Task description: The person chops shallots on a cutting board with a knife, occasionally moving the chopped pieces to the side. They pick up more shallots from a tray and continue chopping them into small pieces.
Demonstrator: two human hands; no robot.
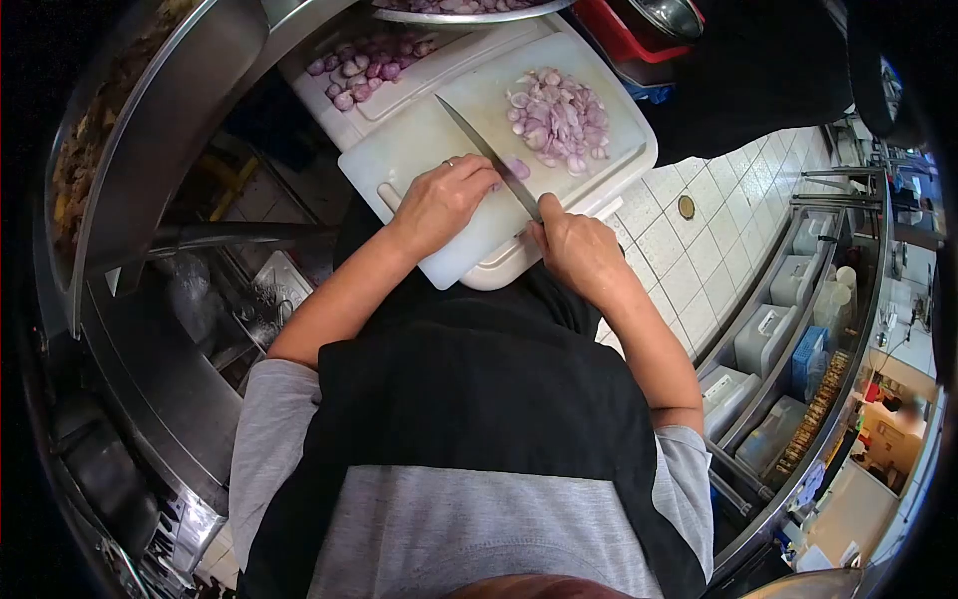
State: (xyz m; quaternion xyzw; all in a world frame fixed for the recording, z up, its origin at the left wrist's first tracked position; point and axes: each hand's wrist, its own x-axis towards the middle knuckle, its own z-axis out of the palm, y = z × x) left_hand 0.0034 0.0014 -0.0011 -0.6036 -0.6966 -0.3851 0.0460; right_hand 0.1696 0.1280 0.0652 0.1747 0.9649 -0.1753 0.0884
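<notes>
My right hand (579,248) grips the handle of a long kitchen knife (477,142), its blade slanting away to the upper left over a white cutting board (399,155). Just left of the blade, my left hand (444,203) has its fingers curled down around a shallot, mostly hidden with a bit of purple at the fingertips. A cut shallot slice (516,168) lies on the board right of the blade. Farther up on the right side sits a heap of sliced shallots (559,118). Whole peeled shallots (369,68) are gathered beyond the board, at the upper left.
Past the board stands a metal bowl (469,16) of more shallots. A red container (624,35) is at the upper right. Steel equipment (165,150) lines my left. White floor tiles (689,225) and a rack of lidded containers (768,334) lie to the right.
</notes>
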